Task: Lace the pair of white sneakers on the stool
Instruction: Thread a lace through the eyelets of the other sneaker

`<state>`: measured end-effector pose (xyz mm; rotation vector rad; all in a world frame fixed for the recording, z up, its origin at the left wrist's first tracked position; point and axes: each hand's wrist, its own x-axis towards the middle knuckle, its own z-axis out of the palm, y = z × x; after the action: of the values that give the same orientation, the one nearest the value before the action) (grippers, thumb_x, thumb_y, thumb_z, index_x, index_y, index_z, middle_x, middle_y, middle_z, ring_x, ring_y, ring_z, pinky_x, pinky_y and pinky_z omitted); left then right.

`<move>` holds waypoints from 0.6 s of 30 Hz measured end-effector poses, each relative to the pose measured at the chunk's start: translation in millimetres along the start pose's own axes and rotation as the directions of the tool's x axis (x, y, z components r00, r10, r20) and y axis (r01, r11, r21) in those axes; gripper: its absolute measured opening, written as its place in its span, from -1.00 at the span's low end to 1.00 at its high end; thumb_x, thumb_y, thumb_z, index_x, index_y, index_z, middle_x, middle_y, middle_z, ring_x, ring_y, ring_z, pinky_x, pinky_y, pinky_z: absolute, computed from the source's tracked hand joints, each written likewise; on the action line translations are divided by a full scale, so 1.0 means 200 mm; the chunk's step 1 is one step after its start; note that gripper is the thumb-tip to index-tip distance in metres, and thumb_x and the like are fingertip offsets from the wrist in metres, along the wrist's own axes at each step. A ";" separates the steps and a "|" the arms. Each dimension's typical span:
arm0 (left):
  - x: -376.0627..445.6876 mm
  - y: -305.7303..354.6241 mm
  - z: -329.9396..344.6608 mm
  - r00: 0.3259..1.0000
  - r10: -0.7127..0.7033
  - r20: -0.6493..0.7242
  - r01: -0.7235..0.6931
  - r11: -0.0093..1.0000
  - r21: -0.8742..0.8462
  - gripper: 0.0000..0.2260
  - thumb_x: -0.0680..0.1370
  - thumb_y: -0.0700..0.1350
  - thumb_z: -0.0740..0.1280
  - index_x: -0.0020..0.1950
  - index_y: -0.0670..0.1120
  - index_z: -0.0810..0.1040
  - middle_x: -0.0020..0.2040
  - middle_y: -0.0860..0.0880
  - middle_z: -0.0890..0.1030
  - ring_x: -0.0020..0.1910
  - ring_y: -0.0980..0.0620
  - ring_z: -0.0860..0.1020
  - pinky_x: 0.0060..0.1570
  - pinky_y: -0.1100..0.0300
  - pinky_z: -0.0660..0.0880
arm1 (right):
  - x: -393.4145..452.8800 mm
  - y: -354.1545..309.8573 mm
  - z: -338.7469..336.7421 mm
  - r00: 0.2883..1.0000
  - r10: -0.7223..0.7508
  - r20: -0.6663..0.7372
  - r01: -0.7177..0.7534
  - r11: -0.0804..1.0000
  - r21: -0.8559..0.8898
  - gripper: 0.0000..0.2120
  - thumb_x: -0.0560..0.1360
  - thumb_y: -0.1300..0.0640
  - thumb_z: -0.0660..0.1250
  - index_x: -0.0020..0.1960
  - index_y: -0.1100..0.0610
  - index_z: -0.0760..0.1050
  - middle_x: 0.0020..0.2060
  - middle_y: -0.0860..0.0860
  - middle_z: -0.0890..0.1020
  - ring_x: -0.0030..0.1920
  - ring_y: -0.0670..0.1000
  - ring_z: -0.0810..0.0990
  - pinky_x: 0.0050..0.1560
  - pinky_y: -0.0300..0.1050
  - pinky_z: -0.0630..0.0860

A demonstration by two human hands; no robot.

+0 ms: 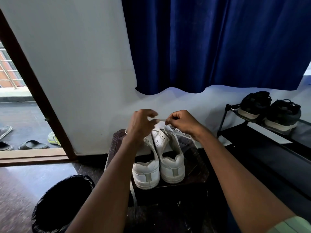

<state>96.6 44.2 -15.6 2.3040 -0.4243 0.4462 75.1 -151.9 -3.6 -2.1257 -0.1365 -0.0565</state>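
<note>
Two white sneakers stand side by side on a dark stool [200,167], heels toward me: the left sneaker [146,172] and the right sneaker [171,162]. Both my hands hover above the toe end of the right sneaker. My right hand [181,122] pinches a white lace [161,119] that stretches across to my left hand [141,125], whose curled fingertips touch the lace's other end. More lace trails over the right side of the stool, and another white lace [133,197] hangs down off the stool's front beside the left sneaker. My left hand hides the front of the left sneaker.
A bin lined with a black bag [62,204] stands at the lower left. A black shoe rack [262,132] with dark shoes [269,111] is on the right. A blue curtain [218,44] hangs behind. An open doorway on the left shows sandals [32,145] outside.
</note>
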 end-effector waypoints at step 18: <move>0.02 0.00 0.05 1.000 -0.011 0.013 0.011 1.000 -0.014 -0.94 0.48 -0.22 0.55 -0.13 -0.06 0.77 -0.28 0.01 0.73 -0.36 0.12 0.66 -0.20 0.12 0.66 | -0.01 -0.01 0.02 1.000 0.007 0.007 -0.006 0.999 -0.045 -0.79 0.62 0.12 0.39 -0.14 0.11 0.71 -0.37 -0.03 0.61 -0.30 -0.07 0.51 -0.14 -0.09 0.48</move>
<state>102.2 37.2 -20.7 2.2953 -0.4200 0.4216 73.2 -148.2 -3.5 -2.1715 -0.1337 -0.0487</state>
